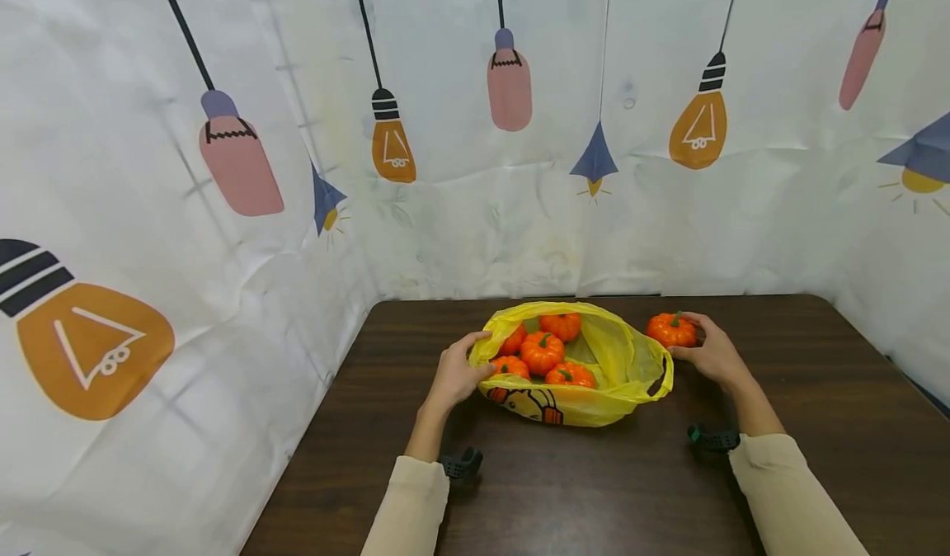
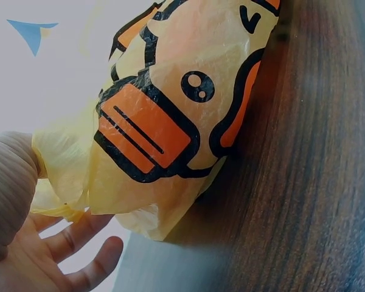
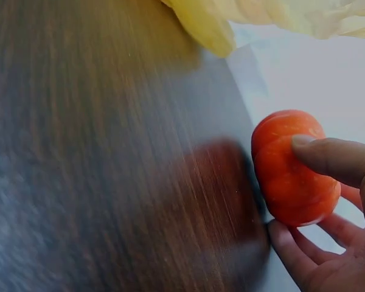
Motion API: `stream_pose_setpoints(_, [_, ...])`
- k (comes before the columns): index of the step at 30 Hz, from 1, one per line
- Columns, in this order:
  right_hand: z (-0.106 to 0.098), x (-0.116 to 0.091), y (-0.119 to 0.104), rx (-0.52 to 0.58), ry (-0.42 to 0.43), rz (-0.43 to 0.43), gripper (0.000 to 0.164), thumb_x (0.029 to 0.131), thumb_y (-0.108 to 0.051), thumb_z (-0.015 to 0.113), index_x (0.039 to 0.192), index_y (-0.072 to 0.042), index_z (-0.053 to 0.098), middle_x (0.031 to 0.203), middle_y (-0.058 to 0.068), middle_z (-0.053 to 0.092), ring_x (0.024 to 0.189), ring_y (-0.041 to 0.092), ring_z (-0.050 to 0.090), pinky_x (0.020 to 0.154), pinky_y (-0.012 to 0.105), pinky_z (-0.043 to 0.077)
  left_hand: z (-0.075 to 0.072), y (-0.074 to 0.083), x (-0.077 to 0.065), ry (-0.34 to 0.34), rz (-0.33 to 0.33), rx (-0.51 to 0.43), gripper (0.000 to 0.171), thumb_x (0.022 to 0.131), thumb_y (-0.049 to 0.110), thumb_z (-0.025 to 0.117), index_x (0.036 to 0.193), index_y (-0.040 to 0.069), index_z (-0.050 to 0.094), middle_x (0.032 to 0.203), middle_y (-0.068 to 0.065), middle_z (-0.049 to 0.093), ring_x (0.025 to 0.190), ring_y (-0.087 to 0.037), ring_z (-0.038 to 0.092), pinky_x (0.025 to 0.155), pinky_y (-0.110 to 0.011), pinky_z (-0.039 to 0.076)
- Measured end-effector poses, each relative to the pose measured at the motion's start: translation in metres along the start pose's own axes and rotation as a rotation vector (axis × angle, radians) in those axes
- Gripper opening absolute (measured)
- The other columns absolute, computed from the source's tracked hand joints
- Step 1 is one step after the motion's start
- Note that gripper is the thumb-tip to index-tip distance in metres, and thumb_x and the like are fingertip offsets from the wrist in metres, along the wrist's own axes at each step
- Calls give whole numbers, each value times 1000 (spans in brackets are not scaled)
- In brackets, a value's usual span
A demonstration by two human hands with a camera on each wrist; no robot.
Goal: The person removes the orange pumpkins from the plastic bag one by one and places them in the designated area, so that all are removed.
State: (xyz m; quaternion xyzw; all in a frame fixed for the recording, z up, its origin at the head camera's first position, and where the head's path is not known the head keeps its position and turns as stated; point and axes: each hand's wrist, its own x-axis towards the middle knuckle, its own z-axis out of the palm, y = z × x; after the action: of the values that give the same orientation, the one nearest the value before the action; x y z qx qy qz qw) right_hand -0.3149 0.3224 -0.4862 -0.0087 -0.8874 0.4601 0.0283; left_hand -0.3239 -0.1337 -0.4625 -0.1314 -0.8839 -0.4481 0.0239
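A yellow plastic bag (image 1: 627,358) with a cartoon print lies on its side on the table, its mouth facing up and toward me. Several small orange pumpkins (image 1: 542,352) are inside it. My left hand (image 1: 454,372) pinches the bag's left rim between thumb and fingers; the left wrist view shows the bag's printed side (image 2: 164,115) close by. To the right of the bag, my right hand (image 1: 712,351) grips another orange pumpkin (image 1: 665,330), thumb on the near side and fingers behind. In the right wrist view this pumpkin (image 3: 286,176) is close over the tabletop.
The dark wood-grain table (image 1: 594,490) ends at a white cloth backdrop (image 1: 475,234) printed with lamps and bulbs. A black band (image 1: 462,464) sits at the left wrist, another band (image 1: 714,439) at the right. The bag's handle loop (image 1: 659,379) faces the right hand.
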Motion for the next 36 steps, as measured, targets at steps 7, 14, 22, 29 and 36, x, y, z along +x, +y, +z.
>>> stream_pose_setpoints(7, [0,7,0,-30,-5,-13,83,98,-20,71,160,3,21,159,37,26,139,58,34,108,70,37,-1,0,0,1,12,20,57,89,14,78,143,18,60,144,-15,61,117,-31,63,85,-43,55])
stream_pose_setpoints(14, [-3,11,2,-15,-35,-19,87,98,-25,71,160,3,18,158,39,24,138,59,34,106,69,40,-1,2,1,-6,-17,8,58,90,14,77,144,22,59,150,-13,57,121,-30,59,83,-38,51])
stream_pose_setpoints(22, [-5,14,4,20,-62,-5,93,97,-30,73,162,1,15,160,38,20,140,59,30,107,70,37,0,1,0,0,-3,5,56,90,14,77,143,20,60,148,-14,58,128,-33,58,92,-46,54])
stream_pose_setpoints(29, [-5,14,4,40,-70,8,94,96,-30,73,162,1,13,156,41,21,138,58,31,107,70,37,-1,0,-1,-1,-5,9,57,90,13,78,143,20,60,146,-15,60,114,-32,61,78,-39,52])
stream_pose_setpoints(36, [-6,15,6,46,-82,4,94,97,-30,71,162,1,12,156,42,20,138,60,30,108,71,35,0,1,-1,-23,-26,-20,58,91,13,76,145,23,58,153,-12,53,122,-31,57,79,-36,49])
